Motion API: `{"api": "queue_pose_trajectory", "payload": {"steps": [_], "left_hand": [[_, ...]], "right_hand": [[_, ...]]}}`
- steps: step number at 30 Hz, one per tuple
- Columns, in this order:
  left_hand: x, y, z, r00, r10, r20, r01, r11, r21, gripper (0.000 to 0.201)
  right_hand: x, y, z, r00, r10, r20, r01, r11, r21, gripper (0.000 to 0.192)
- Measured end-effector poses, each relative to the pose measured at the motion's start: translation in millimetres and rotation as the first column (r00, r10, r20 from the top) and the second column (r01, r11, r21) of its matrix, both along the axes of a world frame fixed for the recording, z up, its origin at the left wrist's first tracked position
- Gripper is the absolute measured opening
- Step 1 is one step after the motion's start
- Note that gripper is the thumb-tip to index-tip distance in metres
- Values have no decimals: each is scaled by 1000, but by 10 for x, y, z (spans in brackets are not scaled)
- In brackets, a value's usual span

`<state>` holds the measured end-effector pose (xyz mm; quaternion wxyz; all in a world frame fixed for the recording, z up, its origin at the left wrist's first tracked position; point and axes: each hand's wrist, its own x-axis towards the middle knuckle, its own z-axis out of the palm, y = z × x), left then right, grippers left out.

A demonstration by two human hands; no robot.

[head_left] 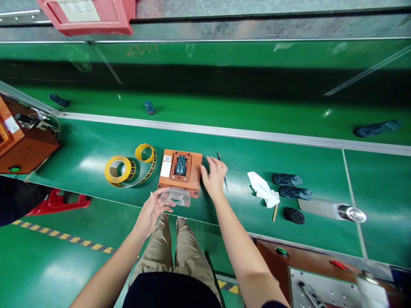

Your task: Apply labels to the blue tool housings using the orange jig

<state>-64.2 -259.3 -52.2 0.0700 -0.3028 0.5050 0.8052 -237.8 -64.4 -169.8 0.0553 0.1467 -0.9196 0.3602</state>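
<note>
A dark blue-grey moulded part lies in the recess of an orange fixture block. Along the block's near edge, a clear plastic cover is swung down toward me. My left hand has its thumb and fingers around the cover's left side. To the right of the block, my right hand rests with fingers apart and nothing in them, its thumb close to the block's edge. A thin black rod lies just beyond that hand, partly hidden by it.
Yellow label rolls stand left of the block. On the right lie a white cloth, dark moulded parts, a black cylinder and a metal cup. More dark parts sit on the green strip behind the rail.
</note>
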Motion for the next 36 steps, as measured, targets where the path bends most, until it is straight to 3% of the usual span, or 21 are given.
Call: {"api": "queue_pose_trajectory", "payload": {"steps": [3,6,8,9,10,11,12,13,14,15,16,17,19,21,23,25,26,28,30,32,36], "left_hand": [[-475,-18,34,1000,3,-17,0,990,140,57],[-819,-65,-71,996,-60,71,49,988,148,50],[-930,-179,-162,982,-150,113,150,989,15,49],[-967,-272,-202,977,-178,117,195,970,-146,49],[-1004,-386,-237,976,-189,107,215,903,-371,47],[-1052,-517,-269,978,-188,89,202,758,-620,45],[-1115,-656,-298,978,-193,77,172,539,-824,41],[-1195,-795,-329,974,-210,86,147,298,-943,38],[-1288,-924,-362,963,-234,131,157,98,-983,36],[-1384,-1036,-398,942,-258,214,214,-29,-976,35],[-1475,-1130,-434,910,-277,309,296,-90,-951,33],[-1551,-1203,-469,874,-290,390,376,-105,-921,29],[-1627,-1302,-522,837,-288,465,463,-82,-883,21],[-1590,-1361,-538,884,-264,385,404,18,-915,21],[-1467,-1400,-522,951,-231,205,259,236,-937,26],[-1316,-1423,-492,985,-173,28,110,490,-864,35],[-1246,-1429,-478,989,-143,-30,59,585,-809,38],[-1134,-1432,-463,993,-76,-85,-9,692,-721,39],[-1056,-1426,-465,996,0,-93,-63,739,-671,37],[-998,-1414,-480,993,82,-91,-121,746,-654,31],[-893,-1385,-508,982,128,-138,-188,680,-709,21]], "right_hand": [[243,379,-248,941,-337,-25,338,937,88,53],[448,564,-465,890,-456,-5,451,879,156,55],[501,569,-532,879,-476,8,468,867,173,52],[498,553,-544,875,-484,15,475,863,173,50],[480,536,-548,870,-492,23,482,860,169,47],[451,523,-549,863,-504,34,492,855,163,44],[415,519,-549,856,-514,47,502,850,158,41],[379,523,-552,851,-522,61,509,847,154,38],[344,538,-556,847,-526,76,512,846,152,36],[315,561,-560,846,-526,91,510,847,151,35],[291,590,-562,849,-518,108,502,853,145,36],[272,621,-557,855,-502,131,487,864,130,37],[244,674,-516,862,-456,220,458,888,46,41],[221,684,-418,834,-384,396,470,871,-145,43],[197,627,-264,761,-213,612,526,755,-391,42],[173,498,-73,693,2,721,590,574,-568,36],[160,410,26,680,76,729,607,501,-617,32],[130,196,214,701,125,702,604,421,-677,26],[90,-59,375,748,134,649,549,424,-720,24],[36,-345,506,786,187,589,459,459,-760,22],[-111,-950,680,791,368,489,265,514,-816,22]]}}
